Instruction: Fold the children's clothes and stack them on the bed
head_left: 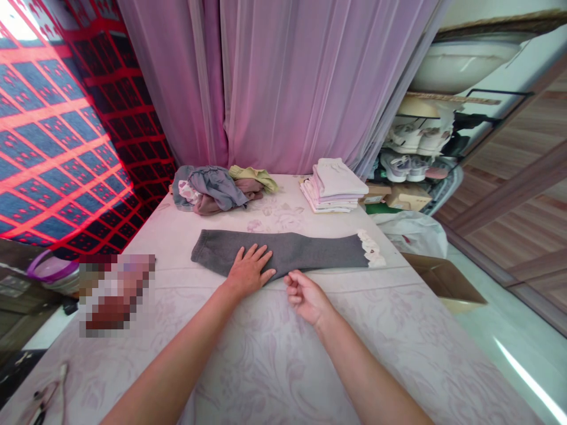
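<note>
A pair of dark grey trousers (314, 251) lies folded lengthwise across the table, its waist end to the left and white lacy ruffles (371, 249) at the cuff end on the right. My left hand (250, 268) rests flat on the cloth near its middle, fingers stretched out and slightly spread. Just below the trousers' near edge, my right hand (306, 297) is closed, palm partly turned up and fingers curled. No cloth shows inside it. Its fingertips are close to the edge; whether they touch it I cannot tell.
Behind the trousers, a crumpled clothes pile (217, 189) lies at left and a neat folded stack (334, 186) at right. A blurred-out item (117, 292) and a white cable (62, 389) lie on the left. A brown bin (443, 280) stands beyond the right edge.
</note>
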The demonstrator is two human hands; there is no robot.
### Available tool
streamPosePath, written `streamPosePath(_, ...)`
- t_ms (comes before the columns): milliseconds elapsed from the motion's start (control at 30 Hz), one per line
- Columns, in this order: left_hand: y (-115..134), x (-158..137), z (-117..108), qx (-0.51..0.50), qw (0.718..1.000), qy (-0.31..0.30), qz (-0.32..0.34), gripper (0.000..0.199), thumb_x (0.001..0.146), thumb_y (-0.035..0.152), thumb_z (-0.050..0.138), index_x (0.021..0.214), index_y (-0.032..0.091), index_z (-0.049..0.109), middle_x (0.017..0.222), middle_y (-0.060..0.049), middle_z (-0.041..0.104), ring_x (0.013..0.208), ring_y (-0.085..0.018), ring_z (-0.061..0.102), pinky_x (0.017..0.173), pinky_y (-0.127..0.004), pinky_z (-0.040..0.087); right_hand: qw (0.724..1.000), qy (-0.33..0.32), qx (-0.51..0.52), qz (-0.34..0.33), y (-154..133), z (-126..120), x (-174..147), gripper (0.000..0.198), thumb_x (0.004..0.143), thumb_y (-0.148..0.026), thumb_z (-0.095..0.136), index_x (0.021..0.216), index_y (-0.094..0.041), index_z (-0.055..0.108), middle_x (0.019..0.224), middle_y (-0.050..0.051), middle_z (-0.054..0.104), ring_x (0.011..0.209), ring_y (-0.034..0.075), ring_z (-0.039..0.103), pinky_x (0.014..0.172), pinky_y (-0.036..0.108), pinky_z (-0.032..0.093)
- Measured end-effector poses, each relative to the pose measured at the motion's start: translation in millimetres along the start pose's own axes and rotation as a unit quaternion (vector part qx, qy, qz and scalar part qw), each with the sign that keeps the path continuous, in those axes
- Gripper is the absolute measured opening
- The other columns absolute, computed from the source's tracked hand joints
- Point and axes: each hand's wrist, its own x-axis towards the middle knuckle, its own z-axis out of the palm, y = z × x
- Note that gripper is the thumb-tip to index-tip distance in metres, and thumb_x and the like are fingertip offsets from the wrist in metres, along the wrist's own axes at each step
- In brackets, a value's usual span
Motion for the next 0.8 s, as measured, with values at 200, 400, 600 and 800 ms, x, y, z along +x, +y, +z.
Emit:
streamPosePath(200,1,0,-3,-0.002,1.0,-0.008,-0.001,0.063,0.092,0.062,0.028,0.146,0.029,0.036,0.156,-0.002,0.031,0.144,-0.029,0.021,0.116,-0.054,0.013,0.99,0.077,0.089,-0.074,-50,-37,2,0.018,0.087,-0.012,0.051,0.072,-0.02,0.045,0.053,-0.007,0.053,0.035,0.001,0.037,0.03,0.009,0.02)
streamPosePath(400,1,1,-3,-0.008,1.0,-0.01,-0.006,0.062,0.092,0.06,0.033,0.146,0.03,0.035,0.156,-0.003,0.03,0.144,-0.03,0.021,0.115,-0.056,0.012,0.972,0.137,0.061,-0.179,-98,-85,3,0.023,0.091,-0.019,0.05,0.07,-0.021,0.04,0.049,-0.01,0.048,0.031,0.001,0.035,0.028,0.009,0.022)
streamPosePath(600,12,7,-6,0.007,0.999,-0.025,-0.025,0.058,0.091,0.053,0.038,0.146,0.036,0.033,0.155,-0.006,0.032,0.141,-0.036,0.024,0.109,-0.066,0.016,0.938,0.223,-0.008,-0.264,-125,-108,7,0.025,0.082,-0.026,0.064,0.072,-0.022,0.042,0.049,-0.011,0.049,0.032,0.002,0.037,0.028,0.011,0.02)
streamPosePath(800,27,15,-19,0.029,0.995,-0.06,-0.072,0.056,0.087,0.047,0.042,0.141,0.036,0.042,0.151,-0.008,0.037,0.136,-0.041,0.03,0.1,-0.069,0.028,0.913,0.279,-0.054,-0.294,-118,-121,11,0.023,0.072,-0.024,0.07,0.071,-0.02,0.048,0.053,-0.006,0.059,0.034,0.004,0.041,0.029,0.012,0.024)
